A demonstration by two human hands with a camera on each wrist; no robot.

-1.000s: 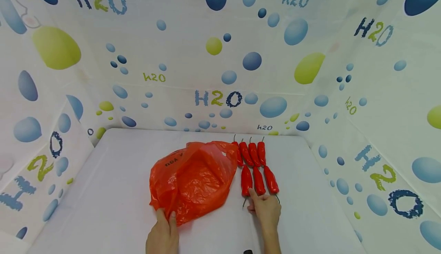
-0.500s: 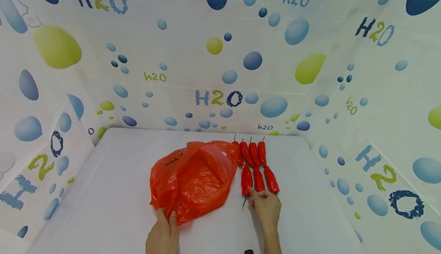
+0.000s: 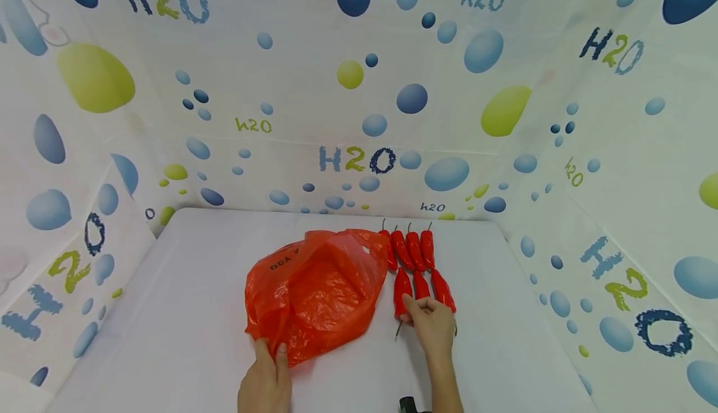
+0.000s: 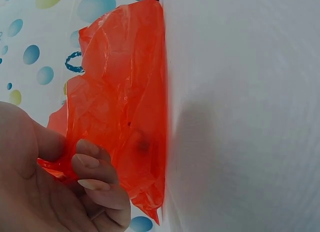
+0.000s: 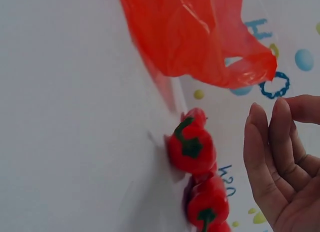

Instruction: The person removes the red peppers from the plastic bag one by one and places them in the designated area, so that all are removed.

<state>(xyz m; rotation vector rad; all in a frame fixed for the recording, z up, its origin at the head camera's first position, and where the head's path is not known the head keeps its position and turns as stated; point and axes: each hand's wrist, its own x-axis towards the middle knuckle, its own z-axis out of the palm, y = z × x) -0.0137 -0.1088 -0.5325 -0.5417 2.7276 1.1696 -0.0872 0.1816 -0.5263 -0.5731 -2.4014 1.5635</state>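
An orange-red plastic bag (image 3: 336, 294) lies spread on the table with its mouth toward me. My left hand (image 3: 265, 369) pinches its near edge between thumb and fingers; in the left wrist view the fingers (image 4: 97, 184) curl at the bag's film (image 4: 117, 82). Right of the bag lie several red chili peppers (image 3: 428, 250) in two rows. Over the near row is my right hand (image 3: 433, 326), its fingertips overlapping the lower end of the left chili pepper (image 3: 401, 282). In the right wrist view its thumb and fingertips meet with nothing between them, beside the peppers (image 5: 192, 147).
A white table (image 3: 168, 313) bears everything. White walls (image 3: 303, 89) printed with blue and green drops stand at the back and sides. A dark object (image 3: 407, 404) shows at the bottom edge, left of my right forearm.
My right hand has shifted slightly forward over the near row, covering more of the middle pepper. More of the dark object at the bottom edge shows. My left hand and the bag stay in place.
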